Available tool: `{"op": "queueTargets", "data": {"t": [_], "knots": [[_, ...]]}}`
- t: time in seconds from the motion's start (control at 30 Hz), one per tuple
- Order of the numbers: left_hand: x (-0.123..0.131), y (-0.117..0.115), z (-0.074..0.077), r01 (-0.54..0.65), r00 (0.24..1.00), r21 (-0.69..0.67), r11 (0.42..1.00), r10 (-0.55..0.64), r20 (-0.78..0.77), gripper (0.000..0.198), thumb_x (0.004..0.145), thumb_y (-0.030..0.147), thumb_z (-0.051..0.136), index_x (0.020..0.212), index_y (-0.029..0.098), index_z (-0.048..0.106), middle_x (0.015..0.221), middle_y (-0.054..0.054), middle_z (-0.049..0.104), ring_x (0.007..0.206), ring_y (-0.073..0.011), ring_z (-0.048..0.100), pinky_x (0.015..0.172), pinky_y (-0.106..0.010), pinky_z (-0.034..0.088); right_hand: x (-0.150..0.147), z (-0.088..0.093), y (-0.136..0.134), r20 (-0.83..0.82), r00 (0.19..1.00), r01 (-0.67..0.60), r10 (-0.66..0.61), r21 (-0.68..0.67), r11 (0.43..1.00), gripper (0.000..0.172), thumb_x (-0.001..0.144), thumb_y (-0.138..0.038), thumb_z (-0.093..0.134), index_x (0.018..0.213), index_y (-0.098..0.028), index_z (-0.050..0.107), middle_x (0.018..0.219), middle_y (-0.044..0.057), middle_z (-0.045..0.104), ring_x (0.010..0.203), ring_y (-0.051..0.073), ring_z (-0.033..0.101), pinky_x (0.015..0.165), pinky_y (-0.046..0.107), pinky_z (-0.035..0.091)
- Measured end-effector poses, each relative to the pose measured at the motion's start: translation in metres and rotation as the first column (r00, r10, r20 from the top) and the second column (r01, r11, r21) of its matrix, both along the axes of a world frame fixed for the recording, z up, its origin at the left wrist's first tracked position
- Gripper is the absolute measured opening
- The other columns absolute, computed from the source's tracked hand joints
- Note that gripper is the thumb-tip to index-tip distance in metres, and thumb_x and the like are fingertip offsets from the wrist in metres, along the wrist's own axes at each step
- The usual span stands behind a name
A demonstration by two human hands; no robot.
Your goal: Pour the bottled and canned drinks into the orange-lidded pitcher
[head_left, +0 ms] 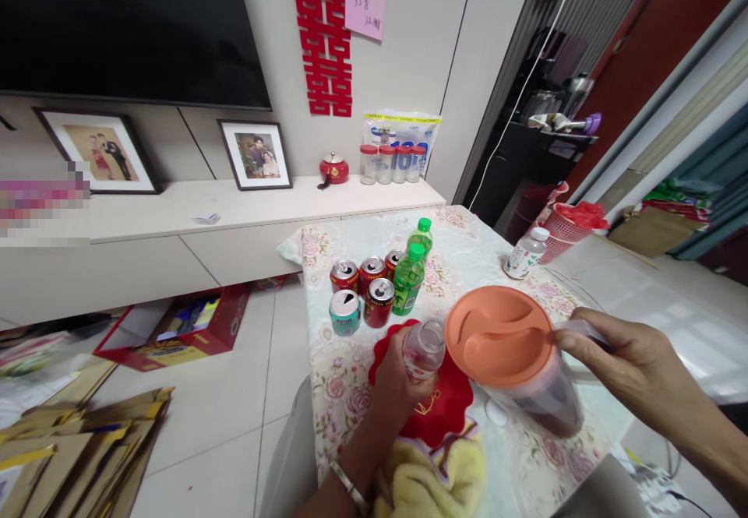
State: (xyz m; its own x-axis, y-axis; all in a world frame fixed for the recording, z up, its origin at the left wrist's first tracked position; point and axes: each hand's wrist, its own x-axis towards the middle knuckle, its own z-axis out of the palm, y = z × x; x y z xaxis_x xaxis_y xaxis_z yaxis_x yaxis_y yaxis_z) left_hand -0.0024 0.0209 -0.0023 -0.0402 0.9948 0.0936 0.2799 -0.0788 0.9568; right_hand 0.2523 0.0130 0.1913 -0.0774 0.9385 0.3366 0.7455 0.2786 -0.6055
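Observation:
My left hand (390, 382) is wrapped round an uncapped clear plastic bottle (421, 358) above a red scalloped mat (444, 417). My right hand (631, 354) grips the handle of a clear pitcher (541, 405) with an orange lid (496, 339). The pitcher tilts left, its lid edge close to the bottle's mouth, and dark liquid shows inside. Whether any liquid is flowing I cannot tell. Under the pitcher lies a small white round thing (496, 412). Beyond the bottle stand several drink cans (379, 304) and two green bottles (409, 280) with green caps.
A flowered cloth (336, 393) covers the table, with a yellow towel (435, 483) at its near edge. At the right stand a white-capped bottle (524, 255) and a pink basket (564, 234). A long white cabinet (262, 234) runs behind. Flattened cardboard (75, 448) lies on the left floor.

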Motion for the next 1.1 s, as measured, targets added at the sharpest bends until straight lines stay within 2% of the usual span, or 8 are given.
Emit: {"op": "queueTargets", "data": {"t": [0.1, 0.17, 0.3, 0.5, 0.7, 0.87, 1.0, 1.1], "knots": [[0.002, 0.0, 0.0, -0.083, 0.997, -0.013, 0.996, 0.083, 0.003, 0.073, 0.067, 0.029, 0.074, 0.13, 0.057, 0.049, 0.127, 0.013, 0.077, 0.113, -0.0312, 0.075, 0.1, -0.048, 0.061, -0.004, 0.005, 0.001, 0.009, 0.999, -0.037, 0.036, 0.055, 0.998, 0.055, 0.085, -0.07, 0.066, 0.055, -0.025, 0.055, 0.049, 0.001, 0.043, 0.043, 0.015, 0.039, 0.037, 0.03, 0.033], [0.001, -0.001, 0.003, -0.092, 0.996, -0.025, 0.995, 0.092, 0.007, 0.074, 0.066, 0.03, 0.074, 0.129, 0.058, 0.049, 0.125, 0.014, 0.077, 0.112, -0.0314, 0.076, 0.099, -0.048, 0.062, -0.006, 0.008, 0.001, 0.019, 0.998, -0.055, 0.053, 0.085, 0.995, 0.054, 0.085, -0.068, 0.066, 0.054, -0.025, 0.055, 0.047, 0.001, 0.042, 0.041, 0.014, 0.039, 0.035, 0.03, 0.032], [-0.004, -0.001, 0.011, -0.001, 0.999, -0.029, 1.0, 0.002, 0.044, 0.072, 0.066, 0.026, 0.076, 0.131, 0.048, 0.054, 0.128, 0.008, 0.077, 0.115, -0.032, 0.075, 0.102, -0.047, 0.062, -0.007, 0.011, 0.002, 0.036, 0.996, -0.084, 0.081, 0.119, 0.989, 0.05, 0.087, -0.065, 0.067, 0.057, -0.026, 0.061, 0.045, 0.0, 0.045, 0.038, 0.014, 0.04, 0.033, 0.029, 0.032], [-0.003, 0.0, 0.007, -0.035, 0.999, -0.005, 0.999, 0.036, 0.041, 0.071, 0.065, 0.027, 0.078, 0.129, 0.047, 0.055, 0.129, 0.008, 0.076, 0.118, -0.0313, 0.074, 0.103, -0.047, 0.061, -0.008, 0.014, 0.004, 0.054, 0.989, -0.146, 0.139, 0.164, 0.976, 0.045, 0.09, -0.061, 0.067, 0.063, -0.025, 0.07, 0.047, 0.002, 0.055, 0.036, 0.013, 0.042, 0.031, 0.028, 0.035], [-0.005, 0.0, 0.009, 0.012, 1.0, -0.032, 0.999, -0.012, 0.007, 0.073, 0.065, 0.026, 0.077, 0.133, 0.039, 0.053, 0.134, 0.001, 0.074, 0.119, -0.0324, 0.074, 0.105, -0.049, 0.061, -0.007, 0.014, 0.006, 0.089, 0.987, -0.15, 0.136, 0.173, 0.973, 0.046, 0.092, -0.063, 0.065, 0.064, -0.026, 0.07, 0.049, 0.002, 0.056, 0.036, 0.014, 0.044, 0.031, 0.027, 0.036], [-0.009, -0.004, 0.023, 0.017, 0.997, -0.053, 0.998, -0.013, 0.075, 0.064, 0.07, 0.029, 0.076, 0.126, 0.053, 0.054, 0.13, 0.014, 0.076, 0.12, -0.0291, 0.074, 0.105, -0.044, 0.061, -0.007, 0.015, 0.004, 0.115, 0.989, -0.111, 0.098, 0.119, 0.987, 0.052, 0.089, -0.071, 0.061, 0.062, -0.027, 0.069, 0.05, 0.003, 0.058, 0.038, 0.017, 0.05, 0.032, 0.031, 0.038], [-0.01, -0.005, 0.035, 0.011, 0.999, -0.138, 0.99, -0.005, 0.042, 0.064, 0.066, 0.033, 0.076, 0.122, 0.057, 0.056, 0.127, 0.023, 0.075, 0.121, -0.0288, 0.073, 0.107, -0.042, 0.061, -0.009, 0.019, 0.002, 0.151, 0.987, -0.053, 0.05, 0.014, 0.999, 0.059, 0.085, -0.082, 0.056, 0.062, -0.028, 0.066, 0.053, 0.005, 0.06, 0.042, 0.023, 0.052, 0.036, 0.038, 0.041], [-0.01, -0.005, 0.04, -0.002, 1.0, -0.176, 0.984, 0.002, -0.002, 0.064, 0.067, 0.035, 0.074, 0.123, 0.059, 0.055, 0.129, 0.026, 0.074, 0.125, -0.0277, 0.072, 0.108, -0.042, 0.061, -0.007, 0.02, 0.002, 0.168, 0.985, -0.03, 0.03, -0.003, 1.0, 0.062, 0.084, -0.085, 0.052, 0.06, -0.028, 0.063, 0.053, 0.006, 0.06, 0.043, 0.025, 0.052, 0.037, 0.04, 0.041]]}}
